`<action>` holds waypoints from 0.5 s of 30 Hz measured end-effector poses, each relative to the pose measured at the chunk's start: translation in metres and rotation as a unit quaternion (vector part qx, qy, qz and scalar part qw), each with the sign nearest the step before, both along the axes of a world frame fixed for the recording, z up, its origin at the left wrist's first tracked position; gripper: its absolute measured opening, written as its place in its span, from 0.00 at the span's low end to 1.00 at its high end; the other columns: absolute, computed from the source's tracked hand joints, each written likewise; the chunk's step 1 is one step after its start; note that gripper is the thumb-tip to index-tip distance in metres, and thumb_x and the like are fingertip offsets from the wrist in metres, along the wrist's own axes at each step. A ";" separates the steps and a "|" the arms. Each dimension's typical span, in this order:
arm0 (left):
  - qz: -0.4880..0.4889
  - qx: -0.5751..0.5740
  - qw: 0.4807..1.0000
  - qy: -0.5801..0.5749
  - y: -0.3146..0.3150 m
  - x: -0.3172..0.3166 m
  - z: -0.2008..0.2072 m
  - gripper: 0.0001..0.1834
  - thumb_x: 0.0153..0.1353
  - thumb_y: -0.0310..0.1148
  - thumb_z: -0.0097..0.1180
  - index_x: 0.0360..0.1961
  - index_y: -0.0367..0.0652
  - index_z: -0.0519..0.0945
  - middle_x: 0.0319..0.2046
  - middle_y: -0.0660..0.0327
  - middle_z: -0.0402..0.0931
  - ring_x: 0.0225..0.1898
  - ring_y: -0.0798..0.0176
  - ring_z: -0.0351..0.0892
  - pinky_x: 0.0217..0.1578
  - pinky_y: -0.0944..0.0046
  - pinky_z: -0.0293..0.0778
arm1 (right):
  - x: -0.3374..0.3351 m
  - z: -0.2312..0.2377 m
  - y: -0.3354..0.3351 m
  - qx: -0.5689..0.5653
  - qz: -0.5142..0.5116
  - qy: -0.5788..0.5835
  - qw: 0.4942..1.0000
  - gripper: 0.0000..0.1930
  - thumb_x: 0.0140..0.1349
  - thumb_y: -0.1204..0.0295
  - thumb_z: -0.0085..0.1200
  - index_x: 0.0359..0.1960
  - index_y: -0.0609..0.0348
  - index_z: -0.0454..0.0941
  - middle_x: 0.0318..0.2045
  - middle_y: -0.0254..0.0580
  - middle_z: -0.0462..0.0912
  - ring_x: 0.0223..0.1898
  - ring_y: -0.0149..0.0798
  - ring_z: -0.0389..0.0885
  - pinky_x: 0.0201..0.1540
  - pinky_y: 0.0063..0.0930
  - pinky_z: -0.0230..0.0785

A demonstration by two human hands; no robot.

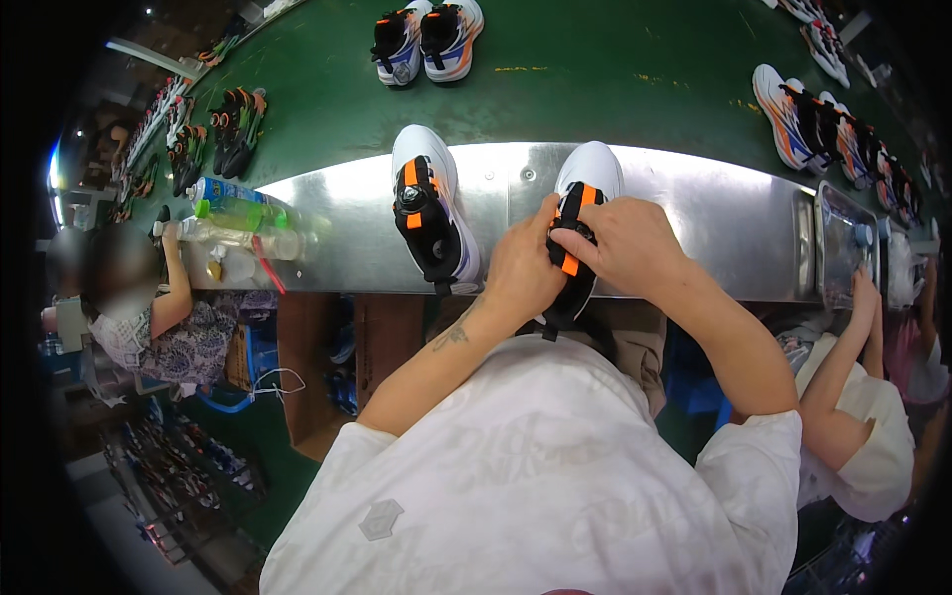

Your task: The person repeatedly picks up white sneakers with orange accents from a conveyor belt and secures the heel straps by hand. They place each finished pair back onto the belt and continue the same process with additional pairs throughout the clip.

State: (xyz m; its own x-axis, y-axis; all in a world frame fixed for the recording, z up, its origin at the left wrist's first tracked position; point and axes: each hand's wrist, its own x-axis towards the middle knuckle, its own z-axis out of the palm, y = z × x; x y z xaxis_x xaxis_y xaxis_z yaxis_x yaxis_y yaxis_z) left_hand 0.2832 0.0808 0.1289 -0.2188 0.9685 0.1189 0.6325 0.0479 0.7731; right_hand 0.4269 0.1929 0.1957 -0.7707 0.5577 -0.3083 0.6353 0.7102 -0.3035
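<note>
Right in front of me a white sneaker (593, 167) with a black upper and orange strips stands on the metal ledge, toe pointing away. My left hand (524, 260) grips its left side, fingers closed at the black upper. From the right, my right hand (635, 244) presses thumb and fingers onto the black part around the round dial, which is partly covered. A matching sneaker (428, 208) stands untouched to the left, its black dial and orange strips showing. The heel of the sneaker I hold points toward my body.
Beyond the metal ledge (714, 198) lies a green surface (575, 59) with a pair of sneakers (426, 42). More shoes (793, 124) stand far right. Bottles (243, 210) lie at left, with a red strip (268, 266). A metal tray (825, 238) sits right. Co-workers sit at both sides.
</note>
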 end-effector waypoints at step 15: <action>0.002 0.004 1.000 0.010 0.002 0.001 -0.002 0.38 0.58 0.22 0.68 0.72 0.33 0.73 0.43 0.40 0.87 0.44 0.36 0.88 0.45 0.47 0.83 | 0.014 -0.015 0.010 0.138 0.122 0.340 0.922 0.22 0.68 0.50 0.62 0.30 0.59 0.86 0.27 0.46 0.85 0.34 0.49 0.86 0.34 0.44 0.78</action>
